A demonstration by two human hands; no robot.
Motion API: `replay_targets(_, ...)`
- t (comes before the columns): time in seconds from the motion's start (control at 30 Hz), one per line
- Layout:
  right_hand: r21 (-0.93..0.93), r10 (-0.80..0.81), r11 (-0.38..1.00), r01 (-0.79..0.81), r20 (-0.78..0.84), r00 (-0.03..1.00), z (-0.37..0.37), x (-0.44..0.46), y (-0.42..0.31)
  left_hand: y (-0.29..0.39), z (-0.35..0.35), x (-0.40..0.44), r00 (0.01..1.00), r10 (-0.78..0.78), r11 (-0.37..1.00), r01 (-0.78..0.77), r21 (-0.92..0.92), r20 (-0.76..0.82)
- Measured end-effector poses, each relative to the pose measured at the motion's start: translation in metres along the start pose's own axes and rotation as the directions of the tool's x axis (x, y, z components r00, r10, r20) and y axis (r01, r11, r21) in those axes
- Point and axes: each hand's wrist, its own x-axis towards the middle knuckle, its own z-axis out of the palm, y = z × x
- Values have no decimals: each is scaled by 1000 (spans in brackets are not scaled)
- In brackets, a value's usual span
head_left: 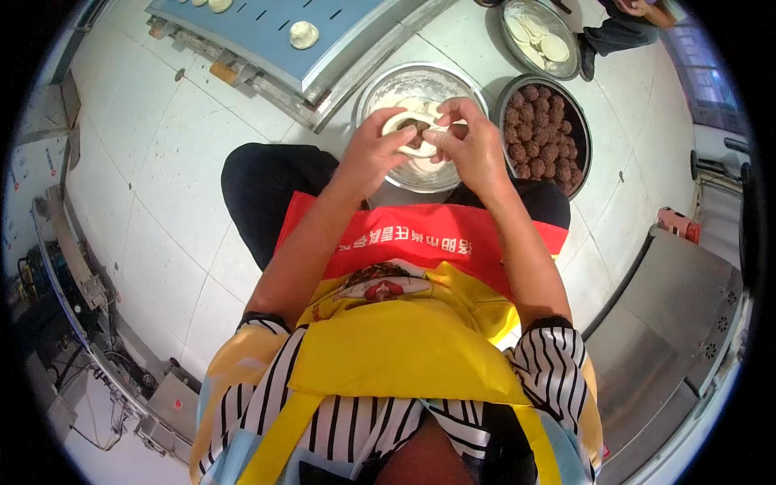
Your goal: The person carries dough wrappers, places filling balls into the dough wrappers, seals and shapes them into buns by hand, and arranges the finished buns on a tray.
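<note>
Between both hands, a round white dough wrapper [393, 124] is curved around a dark brown filling ball [417, 134], whose top shows through the opening. My left hand [370, 153] grips the wrapper's left edge, its thumb at the filling. On the other side my right hand [475, 149] pinches the right edge with bent fingers, the thumb also near the filling. Directly below the hands stands a floury metal bowl [373, 93] holding flat dough rounds, partly hidden by the hands. To the right, a round dark pan [588, 145] is filled with several rough brown balls.
A blue conveyor surface [250, 32] with a metal frame stands ahead left, carrying a white dough bun [304, 35] and others at its far edge. Another bowl of dough rounds [537, 42] sits ahead right beside a person's leg [618, 36]. Metal equipment [663, 299] lines the right.
</note>
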Motion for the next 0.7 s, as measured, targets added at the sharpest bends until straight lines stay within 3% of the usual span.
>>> replay_targets(0.1,-39,-50,998,53,69,996,4,1,11,-6,3,0,998,68,996,-67,66,-13)
replay_targets(0.2,-94,-16,995,31,158,987,2,1,12,1,0,-3,994,96,891,-108,441,50)
replay_targets(0.5,-35,-142,988,151,185,972,6,-3,11,19,-13,5,959,-62,746,-141,651,278)
replay_targets(0.6,-33,-108,993,112,112,988,8,-4,10,16,-6,1,988,-108,868,40,495,110)
replay_targets(0.67,-15,-59,998,59,29,998,11,-2,8,2,10,-4,999,-51,999,51,-16,8)
replay_targets(0.7,-4,-22,1000,22,-8,1000,14,-1,8,-6,14,-4,998,-46,960,30,-280,-49)
